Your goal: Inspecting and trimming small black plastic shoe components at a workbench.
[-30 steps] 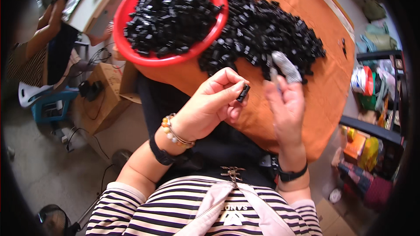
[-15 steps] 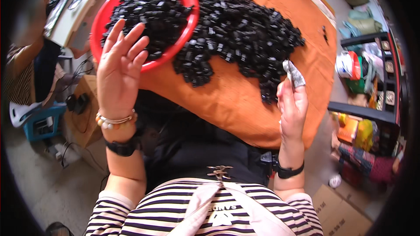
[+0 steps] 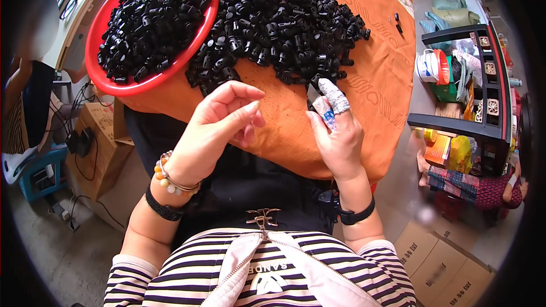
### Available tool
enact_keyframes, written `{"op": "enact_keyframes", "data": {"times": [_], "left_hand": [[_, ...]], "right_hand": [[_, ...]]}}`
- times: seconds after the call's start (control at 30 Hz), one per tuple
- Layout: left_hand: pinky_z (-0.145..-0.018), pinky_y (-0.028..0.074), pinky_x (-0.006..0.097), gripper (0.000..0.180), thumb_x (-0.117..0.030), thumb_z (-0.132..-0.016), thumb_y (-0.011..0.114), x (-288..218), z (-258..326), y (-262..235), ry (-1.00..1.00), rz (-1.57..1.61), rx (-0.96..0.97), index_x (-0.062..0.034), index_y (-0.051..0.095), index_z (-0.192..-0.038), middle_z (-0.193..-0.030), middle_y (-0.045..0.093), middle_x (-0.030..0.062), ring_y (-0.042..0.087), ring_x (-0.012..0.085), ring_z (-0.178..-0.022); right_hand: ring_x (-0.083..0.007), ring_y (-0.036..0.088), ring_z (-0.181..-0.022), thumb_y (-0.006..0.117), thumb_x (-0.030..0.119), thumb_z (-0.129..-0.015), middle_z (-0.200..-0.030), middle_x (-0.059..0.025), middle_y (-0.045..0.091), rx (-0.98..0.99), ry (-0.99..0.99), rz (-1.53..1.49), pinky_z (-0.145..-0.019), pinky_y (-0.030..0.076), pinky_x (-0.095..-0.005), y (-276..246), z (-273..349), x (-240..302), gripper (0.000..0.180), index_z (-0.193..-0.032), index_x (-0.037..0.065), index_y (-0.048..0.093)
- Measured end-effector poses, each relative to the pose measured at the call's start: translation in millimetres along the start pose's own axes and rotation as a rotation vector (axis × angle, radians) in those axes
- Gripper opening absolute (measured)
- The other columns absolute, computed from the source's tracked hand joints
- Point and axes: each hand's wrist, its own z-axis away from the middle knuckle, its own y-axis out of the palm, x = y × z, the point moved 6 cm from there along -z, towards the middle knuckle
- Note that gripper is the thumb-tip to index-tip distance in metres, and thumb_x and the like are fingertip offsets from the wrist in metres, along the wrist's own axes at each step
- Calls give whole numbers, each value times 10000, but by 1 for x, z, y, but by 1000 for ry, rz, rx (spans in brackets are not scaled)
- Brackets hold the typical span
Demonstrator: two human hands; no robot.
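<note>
My left hand (image 3: 219, 116) hovers over the near edge of the orange cloth, fingers loosely bent and apart, with nothing visible in them. Two fingers of my right hand (image 3: 341, 136) are wrapped in pale, printed covering. Between its thumb and wrapped fingers sits a small flat grey-black piece (image 3: 311, 94), partly hidden; its kind is unclear. That hand is at the near edge of a heap of small black plastic parts (image 3: 278, 28). A red basin (image 3: 211, 20), filled with similar black parts (image 3: 153, 25), stands left of the heap.
Orange cloth (image 3: 375, 79) covers the table; a few stray black parts (image 3: 398, 24) lie at its right. A dark shelf rack (image 3: 455, 122) with bags and a bucket stands right. Cartons (image 3: 435, 261) are at lower right. A blue stool (image 3: 42, 173) and another person (image 3: 34, 91) are left.
My left hand has come away from the basin, moving right and nearer, its fingers now bent. My right hand has shifted left to the heap's near edge. The view has moved slightly.
</note>
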Motion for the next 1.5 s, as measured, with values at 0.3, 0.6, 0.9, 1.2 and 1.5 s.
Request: {"op": "enact_keyframes", "data": {"times": [0.3,0.6,0.9,1.2,1.5], "left_hand": [[-546,398,180,194,-166,-901,514,15,-1,7,-26,-6,55,-58,503,-1062,-785,557,1,496,56,-629],[-573,438,186,206,-180,-900,526,18,-3,7,-76,-57,54,-59,503,-1066,-812,583,13,542,62,-645],[-614,496,210,266,-171,-892,545,18,-3,10,-83,4,41,-49,502,-1124,-912,627,52,613,98,-728],[-614,494,191,316,-157,-874,580,12,0,6,-15,172,110,-26,547,-1160,-890,637,26,558,27,-689],[-549,438,193,366,-210,-950,410,-3,4,3,105,143,46,-8,420,-1256,-814,562,33,507,65,-623]], "right_hand": [[-294,623,-786,649,12,-714,-952,-141,607,16,-44,62,-658,509,-359,5,-9,8,505,-1193,58,493],[-209,606,-752,604,-27,-733,-894,-115,587,110,202,-277,-661,496,-303,17,-9,7,552,-1250,46,422],[-88,547,-806,562,-84,-771,-933,-51,522,149,200,-730,-701,461,-222,22,-14,33,582,-1297,53,354],[-110,545,-892,548,-95,-785,-1010,-70,501,211,181,-773,-774,486,-240,32,-6,55,577,-1308,29,338],[-81,508,-954,572,-2,-840,-1027,-59,521,259,253,-1005,-825,431,-212,27,-10,62,543,-1314,-11,305]]}}
